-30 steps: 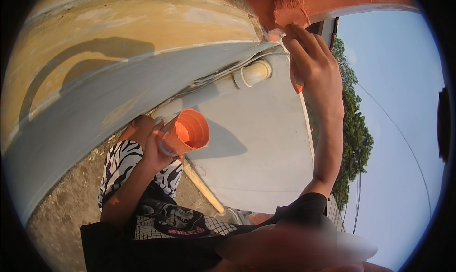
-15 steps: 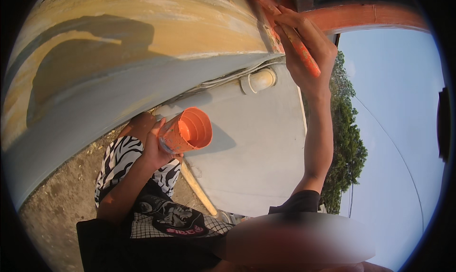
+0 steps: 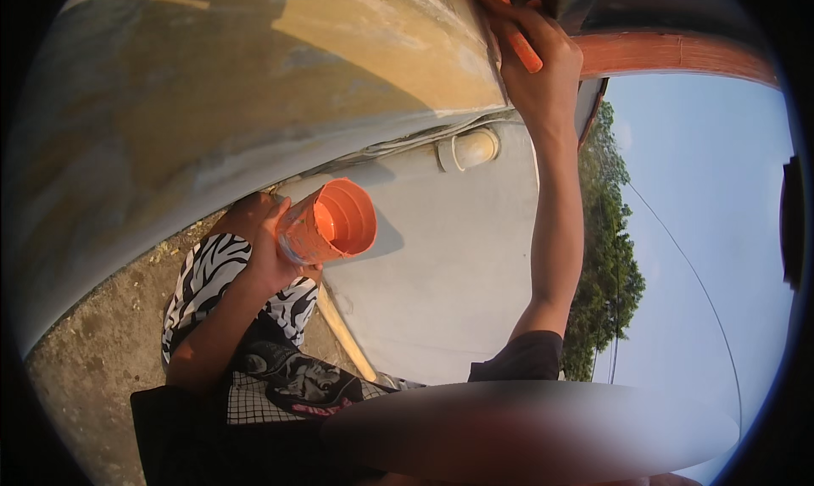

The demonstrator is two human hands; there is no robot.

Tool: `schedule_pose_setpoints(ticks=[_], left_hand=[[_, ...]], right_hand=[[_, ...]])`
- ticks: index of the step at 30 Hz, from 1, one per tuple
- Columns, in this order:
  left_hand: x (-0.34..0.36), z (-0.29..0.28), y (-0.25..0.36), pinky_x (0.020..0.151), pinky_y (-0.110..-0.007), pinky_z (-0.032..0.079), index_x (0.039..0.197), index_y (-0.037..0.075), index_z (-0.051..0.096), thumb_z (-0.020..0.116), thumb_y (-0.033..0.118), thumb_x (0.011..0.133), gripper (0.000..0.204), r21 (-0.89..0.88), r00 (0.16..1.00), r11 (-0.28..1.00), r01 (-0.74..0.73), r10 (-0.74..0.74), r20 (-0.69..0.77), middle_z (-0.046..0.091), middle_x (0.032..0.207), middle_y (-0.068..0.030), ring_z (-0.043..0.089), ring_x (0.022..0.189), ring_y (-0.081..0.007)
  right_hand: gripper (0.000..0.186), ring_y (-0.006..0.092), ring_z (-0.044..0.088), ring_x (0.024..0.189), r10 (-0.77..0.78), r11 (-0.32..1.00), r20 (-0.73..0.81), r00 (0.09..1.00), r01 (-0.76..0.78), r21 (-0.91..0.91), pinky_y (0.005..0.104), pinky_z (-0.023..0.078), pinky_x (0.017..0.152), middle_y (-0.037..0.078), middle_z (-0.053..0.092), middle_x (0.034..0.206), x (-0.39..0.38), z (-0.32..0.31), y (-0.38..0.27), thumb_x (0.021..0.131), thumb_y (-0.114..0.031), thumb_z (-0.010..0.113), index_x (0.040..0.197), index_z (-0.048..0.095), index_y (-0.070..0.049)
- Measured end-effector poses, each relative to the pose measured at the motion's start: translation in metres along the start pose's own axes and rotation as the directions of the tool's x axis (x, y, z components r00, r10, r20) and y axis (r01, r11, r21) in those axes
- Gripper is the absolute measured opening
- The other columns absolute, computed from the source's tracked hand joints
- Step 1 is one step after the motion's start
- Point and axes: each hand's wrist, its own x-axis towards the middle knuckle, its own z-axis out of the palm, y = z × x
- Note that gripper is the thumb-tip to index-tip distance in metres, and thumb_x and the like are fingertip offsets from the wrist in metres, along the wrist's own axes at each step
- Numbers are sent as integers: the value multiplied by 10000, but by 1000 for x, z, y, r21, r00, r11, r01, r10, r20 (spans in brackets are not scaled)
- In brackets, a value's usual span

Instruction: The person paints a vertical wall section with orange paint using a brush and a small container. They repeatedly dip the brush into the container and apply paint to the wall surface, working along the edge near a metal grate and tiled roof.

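A mottled yellow-and-grey wall (image 3: pixel 381 58) fills the upper left, dull ground (image 3: pixel 102 376) lies below it, and open sky (image 3: pixel 691 155) takes the right side of this outdoor spot. The left hand (image 3: pixel 273 261) has its fingers wrapped around the side of an orange cup (image 3: pixel 307 231), with the mouth turned toward the sky side and orange paint (image 3: pixel 326 225) visible inside. The right hand, (image 3: pixel 544 62) reaching up near the wall's edge, has its fingers closed on an orange-coated handle (image 3: pixel 519 47) (the far end is cut off by the frame, so its head cannot be judged). A roll of the left wrist, with attention on the raised hand, could slop paint onto the zebra-patterned clothing (image 3: pixel 212 270) just beside it; a wet handle could slip, or the right knuckles could smear orange on the yellow surface. The wall looks patchy and partly shaded; an orange beam (image 3: pixel 670 53) runs off to the right, while a pale pipe (image 3: pixel 475 149) stands out from a smooth grey panel (image 3: pixel 441 291) near thin cables (image 3: pixel 398 138). A leafy tree (image 3: pixel 606 274) rises beyond the right forearm.
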Motion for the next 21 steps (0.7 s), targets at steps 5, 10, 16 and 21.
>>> schedule_pose_setpoints(ticks=[5,10,16,21], left_hand=[[1,-1,0,630,-457,578,1363,158,578,479,582,1009,561,-39,998,999,-7,10,56,674,1227,-63,695,1009,-268],[2,-3,2,617,-458,592,1356,148,585,476,560,1018,544,-44,999,999,4,-2,42,682,1213,-75,702,1002,-273],[3,-2,-1,615,-449,605,1346,149,594,475,549,1021,529,-29,999,999,13,-12,30,688,1206,-79,712,984,-268],[2,-6,-5,613,-449,602,1367,153,584,461,556,1023,544,-22,998,999,48,-47,43,684,1214,-81,714,965,-271]], right_hand=[[253,295,740,840,111,994,33,993,-110,-5,348,561,750,133,749,976,-19,-25,-7,854,7,706,1084,756,-87],[158,209,656,653,277,961,88,957,-276,-22,288,508,656,115,736,839,-35,-55,-26,856,-19,731,1009,753,-51],[116,143,649,653,414,908,115,903,-400,-122,273,507,664,100,739,809,-53,-89,-39,867,-44,746,982,755,-32],[108,93,682,749,506,857,-3,863,-502,116,234,525,704,67,761,854,-62,-88,-32,911,-27,737,1015,749,-2]])
